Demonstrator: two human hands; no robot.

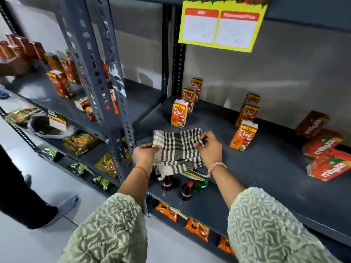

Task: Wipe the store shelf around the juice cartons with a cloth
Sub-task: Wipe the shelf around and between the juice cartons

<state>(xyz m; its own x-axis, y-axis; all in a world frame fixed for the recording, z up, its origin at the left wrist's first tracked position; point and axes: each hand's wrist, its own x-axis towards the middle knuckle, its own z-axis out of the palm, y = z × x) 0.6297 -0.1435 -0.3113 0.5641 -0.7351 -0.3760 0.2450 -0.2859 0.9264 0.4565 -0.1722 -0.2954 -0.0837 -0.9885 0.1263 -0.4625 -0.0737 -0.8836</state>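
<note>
The left hand (145,153) pinches the left edge of the checked cloth (177,147), fingers closed on the fabric. The cloth hangs spread between both hands over the front edge of the dark grey shelf (266,168). The right hand (209,149) grips its right edge, thumb and fingers clamped on it. At 12 o'clock from the cloth stands a row of Real juice cartons (179,113); at 2 o'clock a second row (243,135); at 3 o'clock, Maaza cartons (322,142) lie on their sides.

Black-and-white checked cloth (177,147) stretched between left hand (145,154) and right hand (209,149) above dark grey metal shelf (266,164); upright orange juice cartons (179,113) behind, red flat cartons (322,143) at right, cola bottles (187,190) below.
</note>
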